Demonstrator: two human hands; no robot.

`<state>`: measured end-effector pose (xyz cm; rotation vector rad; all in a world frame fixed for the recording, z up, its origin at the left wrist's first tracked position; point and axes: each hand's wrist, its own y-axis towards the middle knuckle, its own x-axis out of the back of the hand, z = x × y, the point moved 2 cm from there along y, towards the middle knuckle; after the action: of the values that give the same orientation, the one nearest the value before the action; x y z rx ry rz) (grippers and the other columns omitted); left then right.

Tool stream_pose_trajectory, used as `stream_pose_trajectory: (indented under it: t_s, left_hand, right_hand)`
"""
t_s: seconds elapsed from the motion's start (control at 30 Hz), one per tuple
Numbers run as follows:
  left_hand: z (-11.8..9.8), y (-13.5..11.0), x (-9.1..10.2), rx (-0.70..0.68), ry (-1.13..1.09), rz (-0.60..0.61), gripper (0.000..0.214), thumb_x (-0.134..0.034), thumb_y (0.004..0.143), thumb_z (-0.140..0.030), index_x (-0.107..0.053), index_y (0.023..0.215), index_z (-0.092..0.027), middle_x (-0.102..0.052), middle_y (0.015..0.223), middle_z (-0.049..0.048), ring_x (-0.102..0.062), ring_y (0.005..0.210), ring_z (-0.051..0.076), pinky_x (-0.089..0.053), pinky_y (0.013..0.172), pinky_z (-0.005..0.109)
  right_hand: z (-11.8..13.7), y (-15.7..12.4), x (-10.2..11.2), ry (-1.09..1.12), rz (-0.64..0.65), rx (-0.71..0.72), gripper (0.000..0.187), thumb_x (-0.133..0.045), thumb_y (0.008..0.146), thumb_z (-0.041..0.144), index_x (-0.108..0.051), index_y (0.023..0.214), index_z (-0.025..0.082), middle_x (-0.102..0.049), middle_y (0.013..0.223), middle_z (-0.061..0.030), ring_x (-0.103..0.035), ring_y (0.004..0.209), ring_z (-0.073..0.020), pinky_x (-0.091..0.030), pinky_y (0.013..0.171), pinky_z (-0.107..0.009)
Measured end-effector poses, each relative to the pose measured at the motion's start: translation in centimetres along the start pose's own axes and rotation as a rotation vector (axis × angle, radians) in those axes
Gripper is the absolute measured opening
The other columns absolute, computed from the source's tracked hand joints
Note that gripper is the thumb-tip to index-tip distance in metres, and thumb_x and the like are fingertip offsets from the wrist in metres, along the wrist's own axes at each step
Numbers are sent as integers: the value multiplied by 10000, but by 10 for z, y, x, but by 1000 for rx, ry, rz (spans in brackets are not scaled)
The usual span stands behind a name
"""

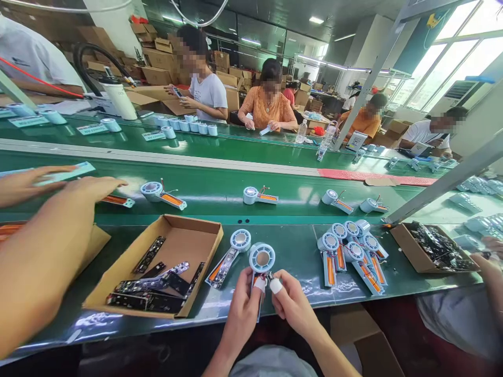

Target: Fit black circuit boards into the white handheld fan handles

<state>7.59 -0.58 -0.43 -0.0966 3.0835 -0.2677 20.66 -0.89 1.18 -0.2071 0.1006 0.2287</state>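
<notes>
In front of me, near the table's edge, my left hand (240, 308) is closed round the handle of a light-blue handheld fan housing (262, 257), its round head pointing away from me. My right hand (294, 305) is pinched beside the handle, at a small dark bit by the wires; its exact kind is hidden by the fingers. Both thumbs wear white covers. Just left of the held piece lies another fan housing (240, 240) with a circuit board (227, 266) along its handle. Further left, a cardboard tray (210, 225) holds several circuit boards (151, 285).
Several fan housings (353, 252) are piled at the right, before a cardboard box of black parts (408, 256). More housings (251, 195) lie along the green belt (204, 201). A co-worker's arm (58, 241) reaches in from the left; another person's hand (493, 262) is at the right.
</notes>
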Motion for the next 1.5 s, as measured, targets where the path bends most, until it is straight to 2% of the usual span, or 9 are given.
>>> stream_pose_trajectory:
  t_s: [0.17, 0.33, 0.57, 0.73, 0.83, 0.93, 1.03, 1.23, 1.5]
  left_hand:
    - [-3, 6, 0, -34, 40, -81, 260, -523, 886, -476, -574, 929, -224, -581, 735, -24, -543, 638, 166, -472, 614, 282]
    - [5, 5, -6, 21, -65, -68, 360, -481, 914, -435, -526, 1209, -233, -636, 1270, 86, -591, 1194, 252, -475, 978, 357]
    - [11, 3, -16, 36, -52, -110, 476, -465, 929, -476, -422, 1330, -222, -473, 1504, 149, -407, 1433, 291, -362, 1143, 429]
    - [14, 9, -13, 28, -94, -65, 444, -477, 913, -475, -451, 1286, -234, -551, 1422, 133, -519, 1331, 289, -433, 1074, 426]
    - [14, 11, -12, -1, -118, -11, 437, -491, 920, -473, -451, 1289, -241, -578, 1383, 119, -548, 1292, 272, -466, 1025, 395]
    - [12, 13, -12, -31, -112, 26, 432, -508, 924, -475, -462, 1283, -240, -605, 1337, 113, -569, 1251, 271, -482, 987, 390]
    - [10, 16, -13, -58, -97, 24, 405, -521, 922, -465, -488, 1251, -231, -636, 1286, 113, -593, 1210, 273, -476, 990, 406]
    - [4, 17, -16, -68, 21, -88, 298, -504, 877, -401, -565, 1104, -218, -704, 1102, 98, -658, 994, 264, -509, 883, 409]
    - [5, 15, -19, 27, -130, 9, 360, -479, 892, -386, -531, 1212, -229, -684, 1210, 92, -652, 1092, 256, -519, 888, 374]
  right_hand:
    - [5, -17, -3, -113, -101, 212, 413, -610, 961, 456, -582, 1292, 212, -697, 914, -26, -619, 735, -134, -499, 656, -226]
    - [-8, -11, -2, -262, -304, 290, 392, -620, 941, 311, -657, 1320, 220, -709, 1269, -99, -670, 1155, -264, -526, 993, -371]
    - [-25, -2, -11, -441, -393, 420, 463, -573, 938, 239, -609, 1399, 221, -723, 1245, -125, -724, 1083, -266, -588, 916, -377]
    - [-17, -4, -13, -259, -301, 308, 427, -613, 951, 353, -654, 1353, 212, -723, 1245, -115, -691, 1116, -276, -558, 952, -386]
    - [-11, -5, -11, -98, -255, 229, 483, -642, 937, 457, -665, 1338, 190, -757, 1008, -79, -686, 909, -219, -569, 822, -324]
    - [-7, -6, -7, 44, -187, 128, 599, -642, 913, 561, -641, 1359, 160, -599, 663, 18, -451, 523, -87, -413, 480, -192]
    - [-5, -7, -3, 102, -164, 75, 687, -651, 884, 611, -618, 1376, 133, -438, 568, 72, -257, 458, -52, -241, 403, -168]
    - [-5, -18, -6, -210, -249, 256, 520, -602, 949, 455, -619, 1389, 180, -732, 1031, -82, -655, 851, -187, -560, 753, -280]
    - [-21, -16, -5, -594, -350, 454, 535, -415, 966, 143, -491, 1494, 177, -663, 1346, -133, -680, 1161, -231, -561, 946, -327]
